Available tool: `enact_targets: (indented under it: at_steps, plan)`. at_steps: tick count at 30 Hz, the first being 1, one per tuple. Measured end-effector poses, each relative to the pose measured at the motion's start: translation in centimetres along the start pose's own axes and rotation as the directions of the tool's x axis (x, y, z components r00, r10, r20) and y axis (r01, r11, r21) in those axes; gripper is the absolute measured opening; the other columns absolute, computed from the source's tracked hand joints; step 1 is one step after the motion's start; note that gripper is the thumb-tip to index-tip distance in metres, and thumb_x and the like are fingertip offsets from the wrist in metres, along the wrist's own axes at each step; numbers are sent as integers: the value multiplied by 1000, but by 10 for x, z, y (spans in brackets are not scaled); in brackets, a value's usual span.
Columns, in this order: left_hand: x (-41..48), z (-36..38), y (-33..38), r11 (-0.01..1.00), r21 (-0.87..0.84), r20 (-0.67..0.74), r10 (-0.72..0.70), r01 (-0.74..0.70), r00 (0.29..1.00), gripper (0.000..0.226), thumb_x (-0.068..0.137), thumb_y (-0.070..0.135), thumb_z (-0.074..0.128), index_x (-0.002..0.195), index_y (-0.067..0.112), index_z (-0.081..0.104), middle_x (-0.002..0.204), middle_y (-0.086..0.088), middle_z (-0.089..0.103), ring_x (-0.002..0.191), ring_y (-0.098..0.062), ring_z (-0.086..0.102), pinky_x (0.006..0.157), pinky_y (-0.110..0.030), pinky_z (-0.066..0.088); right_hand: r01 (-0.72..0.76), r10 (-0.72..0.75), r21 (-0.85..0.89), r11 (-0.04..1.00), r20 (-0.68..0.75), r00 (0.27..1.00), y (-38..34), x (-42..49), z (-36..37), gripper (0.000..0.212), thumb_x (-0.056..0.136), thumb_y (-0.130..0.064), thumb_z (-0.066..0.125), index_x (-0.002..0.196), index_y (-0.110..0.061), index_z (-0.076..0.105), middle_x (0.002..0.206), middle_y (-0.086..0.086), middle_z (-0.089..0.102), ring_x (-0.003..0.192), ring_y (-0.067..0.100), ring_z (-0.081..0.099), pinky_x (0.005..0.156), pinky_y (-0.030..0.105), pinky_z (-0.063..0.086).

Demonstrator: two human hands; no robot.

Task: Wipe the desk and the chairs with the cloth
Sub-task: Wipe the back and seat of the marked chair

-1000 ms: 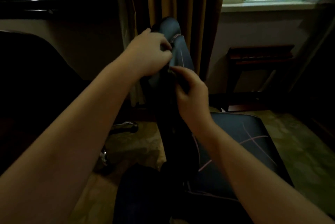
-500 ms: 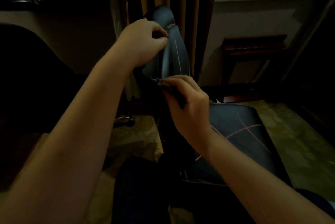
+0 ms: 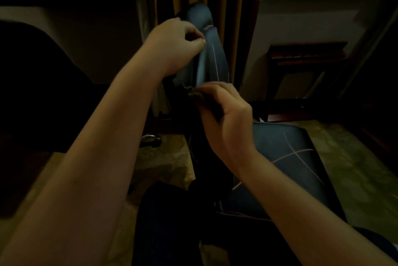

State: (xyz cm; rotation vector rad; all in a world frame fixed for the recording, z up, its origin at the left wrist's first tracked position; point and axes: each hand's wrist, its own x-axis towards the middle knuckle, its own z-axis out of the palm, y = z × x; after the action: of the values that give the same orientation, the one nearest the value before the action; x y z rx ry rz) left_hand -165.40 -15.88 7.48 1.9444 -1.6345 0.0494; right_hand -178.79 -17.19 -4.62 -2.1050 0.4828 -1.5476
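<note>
Two grips are set on the chair backrest (image 3: 212, 61), which is seen edge-on. The left grip (image 3: 178, 43) is curled round its upper edge, steadying it. The right grip (image 3: 226, 119), pinched on the crumpled cloth (image 3: 195, 94), has been drawn down from beside the left within the last second. The edge is judged to be mid-wipe, with its lower part left to do.
</note>
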Motion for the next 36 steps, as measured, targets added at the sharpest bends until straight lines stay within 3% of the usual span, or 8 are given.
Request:
enact_targets:
  at_steps: [8,15,19,23,26,29,32,36]
  plan:
    - [-2,2,-2,1000,-21,-11,3,-3,1000,30,99,30,50,125,22,63,143,0,50,144,-11,25,109,-29,22,173,-170,-34,984,87,982,7,-18,-12,18,83,9,66,97,0,73,110,14,64,105,22,62,92,30,50]
    - [4,2,-6,1000,0,13,-10,10,1000,31,99,32,50,124,21,63,142,-3,50,141,-13,29,96,-22,21,25,-23,-54,998,39,999,8,19,2,27,77,14,57,95,-2,70,99,5,63,92,11,60,83,12,47]
    - [3,2,-8,1000,-6,-4,-18,18,1000,32,99,32,49,125,21,63,145,-4,46,138,-15,34,92,-20,21,37,-38,22,999,58,998,-2,-18,-6,22,80,13,65,95,-2,70,104,8,65,100,18,64,89,28,52]
    - [3,5,-5,999,-40,-44,-5,3,999,29,100,30,49,122,20,65,118,4,58,108,-7,49,80,-11,29,125,-122,-10,992,138,983,0,-24,-18,18,82,6,69,96,-3,72,107,7,66,102,17,64,90,27,52]
    - [-4,7,-5,990,-117,-282,46,-82,958,20,99,25,51,106,19,69,94,12,63,79,4,57,68,-2,39,-92,79,106,990,120,990,7,-8,-28,20,84,5,65,101,-6,70,102,4,69,99,10,66,89,28,54]
    - [-22,9,-12,939,-209,-449,155,-272,880,22,100,21,48,92,15,68,81,6,68,73,1,64,70,-10,47,-202,207,225,953,2,978,6,1,-28,26,89,2,61,113,-7,64,109,0,67,105,6,64,94,25,51]
    - [-42,23,-23,892,-258,-376,262,-372,889,33,99,18,48,71,15,66,70,-6,67,75,-13,64,88,-10,39,-104,98,220,970,36,995,-3,-17,-7,27,91,-10,59,118,-9,61,128,8,59,123,12,55,103,28,44]
    - [-47,40,-31,817,-372,-540,195,-440,819,42,93,7,37,56,13,55,55,-8,56,78,-18,60,104,-21,31,60,-59,79,995,-13,998,17,-54,12,27,91,-1,59,117,4,64,130,16,56,124,23,56,103,36,47]
